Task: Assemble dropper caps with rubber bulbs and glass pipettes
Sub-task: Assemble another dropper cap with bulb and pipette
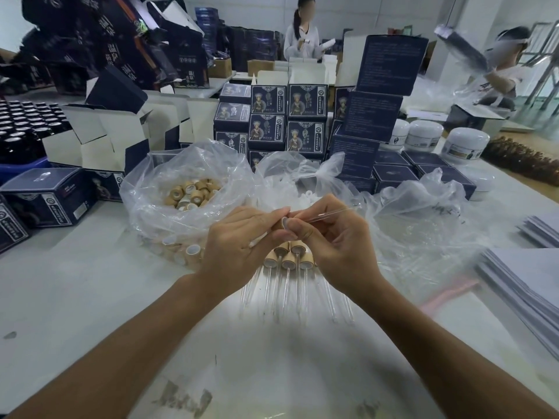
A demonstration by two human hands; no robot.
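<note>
Bottles: dark ones are standing in rows at about 10 o'clock, at the left edge of the table.
Cap bag: a clear plastic bag is sitting open at about 11 o'clock from the hands, with loose tan caps inside.
Left hand: it is gripping one tan cap, fingers curled around it, the white inside of the cap facing to the right.
Droppers: finished ones are lying in a row on the table just under the hands, at 6 o'clock from them, caps away from the person and glass tubes pointing toward the person.
Boxes: dark blue printed ones are standing stacked at 12 o'clock, behind the bags.
Bulb bag: a clear bag with white pieces is lying at 12 o'clock, just behind the hands.
Right hand: it is pinching a glass pipette between thumb and fingers; the pipette is pointing toward 2 o'clock, and its near end is sitting at the cap opening.
Third bag: a clear one is lying at 3 o'clock from the hands; what is in it I cannot tell.
Jars: white ones are standing at about 1 o'clock.
Sheets: grey stacks are lying at 3 o'clock, at the right edge.
</note>
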